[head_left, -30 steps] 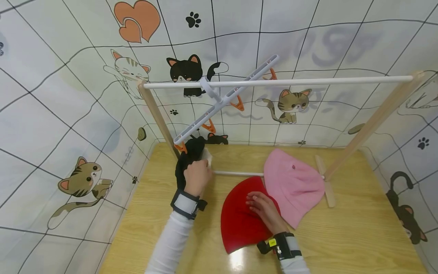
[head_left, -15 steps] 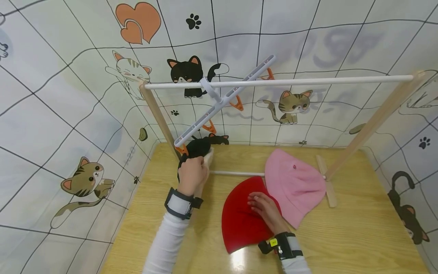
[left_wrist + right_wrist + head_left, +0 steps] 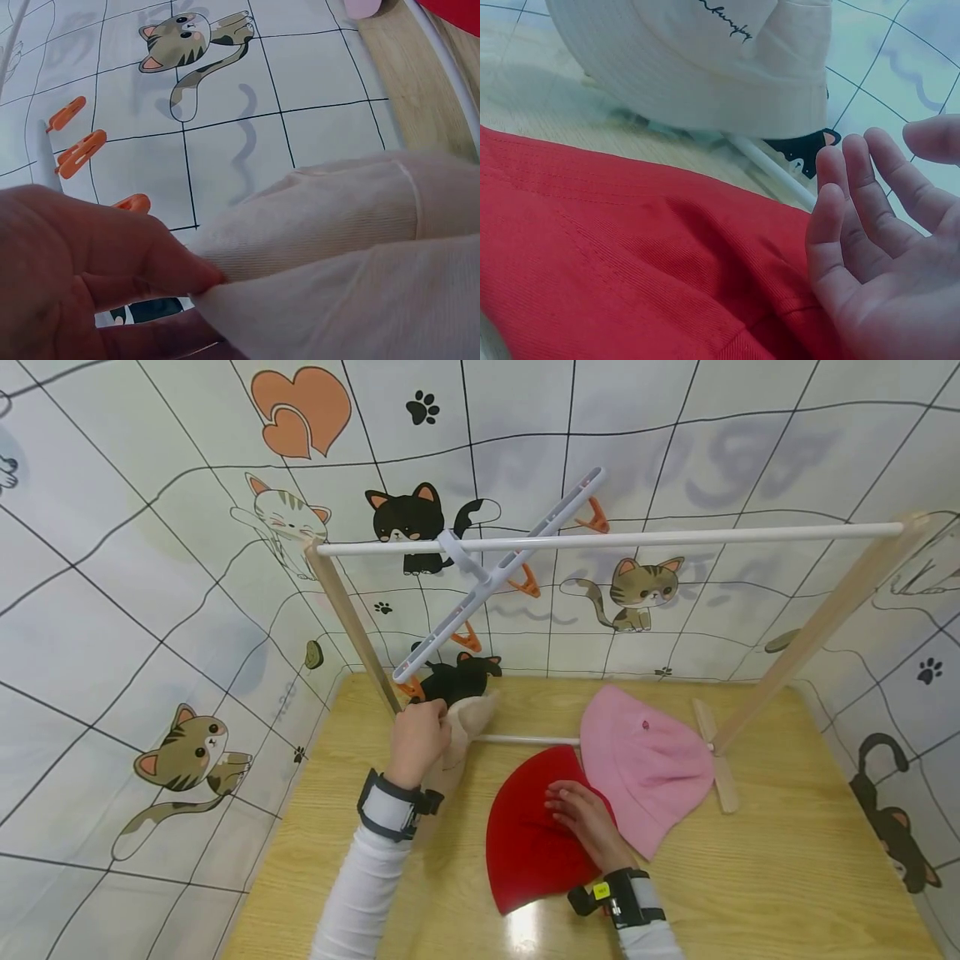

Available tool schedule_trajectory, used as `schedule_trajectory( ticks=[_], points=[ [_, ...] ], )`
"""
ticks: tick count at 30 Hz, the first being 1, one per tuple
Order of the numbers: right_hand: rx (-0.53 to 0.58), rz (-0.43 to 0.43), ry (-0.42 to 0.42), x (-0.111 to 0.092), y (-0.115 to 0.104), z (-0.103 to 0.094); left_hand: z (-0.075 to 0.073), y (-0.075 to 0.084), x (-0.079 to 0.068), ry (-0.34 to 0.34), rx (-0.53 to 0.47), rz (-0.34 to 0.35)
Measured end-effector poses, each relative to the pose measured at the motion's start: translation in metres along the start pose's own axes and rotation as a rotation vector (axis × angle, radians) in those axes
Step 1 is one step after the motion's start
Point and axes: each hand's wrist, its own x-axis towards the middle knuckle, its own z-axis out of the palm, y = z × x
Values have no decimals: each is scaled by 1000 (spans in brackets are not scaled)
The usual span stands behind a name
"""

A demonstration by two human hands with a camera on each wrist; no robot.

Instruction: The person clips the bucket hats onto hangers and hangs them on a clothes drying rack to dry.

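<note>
My left hand pinches the edge of a cream bucket hat below the low left end of a light-grey clip hanger. In the left wrist view, thumb and fingers hold the folded cream fabric. Black fabric shows at the hat's far side, by the lowest orange clip. The right wrist view shows the hat's cream outside with dark script. A red bucket hat lies on the table under my right hand, whose loosely bent fingers hold nothing.
The hanger hooks over the white top rail of a rack with wooden posts. A pink bucket hat lies to the right, over the low rail. More orange clips hang from the hanger. Cat-print walls surround the wooden table.
The left hand has turned and shifted slightly up and left, bringing more of the hat's cream side into view. The hanger's low end has swung slightly right. The right hand stays put.
</note>
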Motion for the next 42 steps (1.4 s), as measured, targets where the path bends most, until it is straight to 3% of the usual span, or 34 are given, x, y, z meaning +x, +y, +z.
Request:
schedule_trajectory(
  ticks=[7,14,30,37,42],
  points=[
    [-7,0,8,0,0,0,-4,2,0,-30,-17,-4],
    [7,1,37,-1,-1,1,-7,11,1,-67,-48,-54],
    [-4,2,44,-3,-4,3,-2,21,2,-19,-95,-10],
    [-24,-72,15,1,-6,4,1,25,5,-17,-88,3],
    [-103,-132,-40,9,-23,6,3,28,8,-2,-101,14]
  ],
)
